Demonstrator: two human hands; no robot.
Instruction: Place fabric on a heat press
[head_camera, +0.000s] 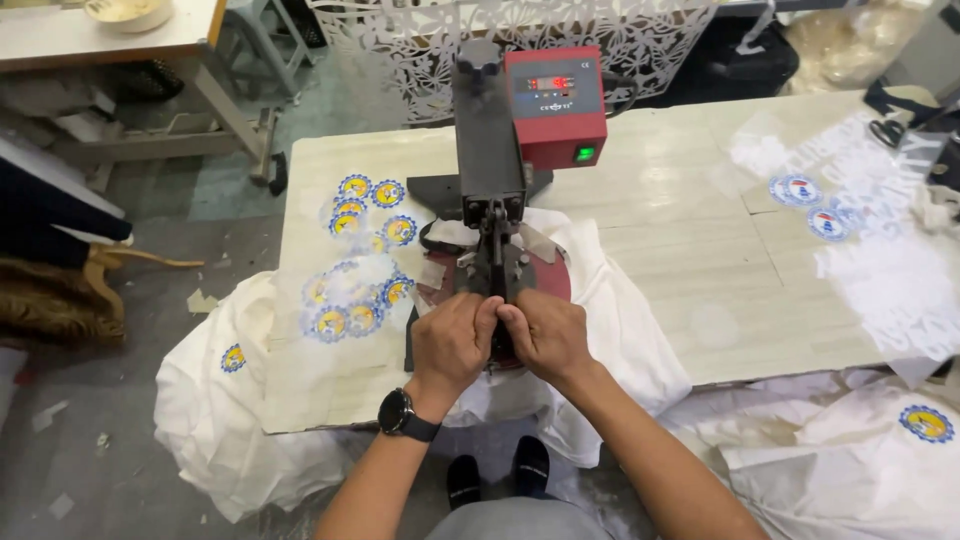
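Head view, looking down on a pale work table. Left hand and right hand side by side, both clenched around the dark lever handle of a small heat press; handle sits between the two palms, mostly hidden by the knuckles, only a thin strip showing in the gap. Black wristwatch on left wrist. Press arm running from the grip straight away toward a red control box (green lit switch on its front face). Round dark-red platen directly beyond and beneath the hands, partly covered by a white garment draped over the near table edge. Cluster of round blue-and-yellow printed emblems on clear film just left of the press, near the left hand but not touching. Two further round emblems well apart at right. More white garments hanging at left, one with an emblem applied.
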